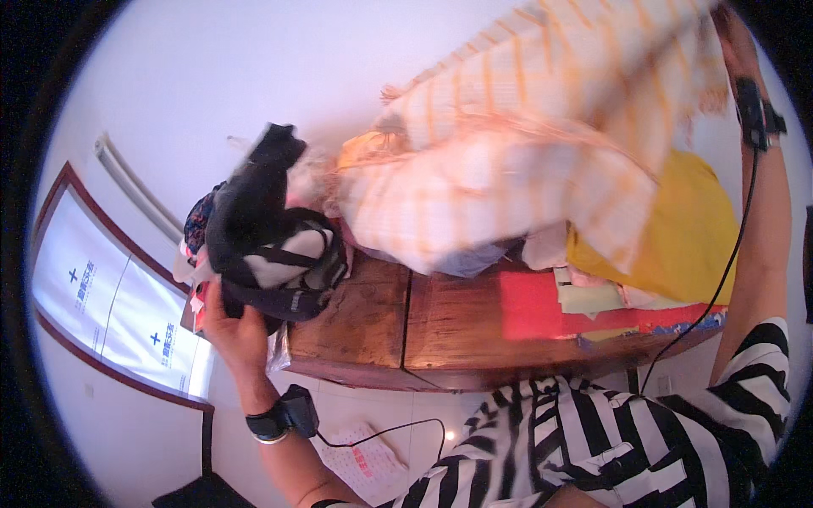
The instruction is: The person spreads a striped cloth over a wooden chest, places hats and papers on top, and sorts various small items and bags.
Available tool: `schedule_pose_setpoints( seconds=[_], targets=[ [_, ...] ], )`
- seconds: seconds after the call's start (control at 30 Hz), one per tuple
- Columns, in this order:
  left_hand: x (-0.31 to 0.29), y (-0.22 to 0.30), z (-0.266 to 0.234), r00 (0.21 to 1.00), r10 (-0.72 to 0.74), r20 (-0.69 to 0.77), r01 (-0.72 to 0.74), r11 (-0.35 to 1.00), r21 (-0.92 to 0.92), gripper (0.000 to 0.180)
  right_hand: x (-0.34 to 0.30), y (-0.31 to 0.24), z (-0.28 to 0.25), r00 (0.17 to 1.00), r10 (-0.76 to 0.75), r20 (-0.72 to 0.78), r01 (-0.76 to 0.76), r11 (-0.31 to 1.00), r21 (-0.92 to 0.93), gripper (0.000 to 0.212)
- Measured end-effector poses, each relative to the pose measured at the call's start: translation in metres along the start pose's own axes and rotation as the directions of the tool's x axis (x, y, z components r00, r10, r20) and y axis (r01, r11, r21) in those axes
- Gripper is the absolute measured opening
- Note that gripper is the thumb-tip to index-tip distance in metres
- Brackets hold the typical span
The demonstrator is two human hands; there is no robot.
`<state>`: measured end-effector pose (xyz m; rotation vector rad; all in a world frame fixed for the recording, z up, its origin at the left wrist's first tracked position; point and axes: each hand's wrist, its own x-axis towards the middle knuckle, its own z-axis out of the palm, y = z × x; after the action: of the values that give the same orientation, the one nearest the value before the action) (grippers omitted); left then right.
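My right hand, raised at the far upper right, is closed on a corner of a white fringed cloth with orange stripes. The cloth spreads from there across the pile in a blur, its lower part draped over other clothes. At the left end of the wooden surface, my left hand grips the lower edge of a black garment; the fingertips are partly hidden by fabric. Bunched against that garment lies a black, grey and white piece of clothing.
The clothes rest on a brown wooden chest against a white wall. A yellow cloth and a red cloth lie at its right. A printed bag is on the floor below. Cables run from both wrist devices.
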<state>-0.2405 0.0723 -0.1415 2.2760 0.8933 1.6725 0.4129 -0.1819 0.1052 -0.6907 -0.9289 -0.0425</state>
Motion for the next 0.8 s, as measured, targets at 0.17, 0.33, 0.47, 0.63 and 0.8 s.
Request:
schedule_pose_setpoints(
  seconds=[0.17, 0.33, 0.47, 0.63, 0.8],
  targets=[
    [-0.031, 0.014, 0.075, 0.929, 0.327, 0.173, -0.362, 0.901, 0.24, 0.037, -0.039, 0.002, -0.227, 0.883, 0.375, -0.281, -0.461, 0.803, -0.377, 0.039],
    [-0.067, 0.023, 0.085, 0.907, 0.049, 0.417, -0.21, 0.914, 0.348, 0.042, -0.145, 0.008, -0.223, 0.852, 0.274, -0.446, -0.521, 0.369, -0.77, 0.038],
    [-0.069, 0.03, 0.079, 0.882, -0.059, 0.467, -0.188, 0.866, 0.464, 0.043, -0.17, -0.001, -0.179, 0.928, 0.285, -0.242, -0.337, 0.357, -0.871, 0.028],
    [-0.068, 0.045, 0.072, 0.856, -0.186, 0.483, -0.172, 0.777, 0.605, 0.052, -0.253, -0.003, -0.052, 0.712, 0.582, 0.393, 0.072, 0.496, -0.865, 0.024],
    [-0.045, 0.108, 0.054, 0.799, -0.377, 0.469, -0.128, 0.655, 0.745, 0.072, -0.299, -0.015, -0.007, 0.29, 0.662, 0.691, 0.52, 0.497, -0.694, 0.02]
  ],
)
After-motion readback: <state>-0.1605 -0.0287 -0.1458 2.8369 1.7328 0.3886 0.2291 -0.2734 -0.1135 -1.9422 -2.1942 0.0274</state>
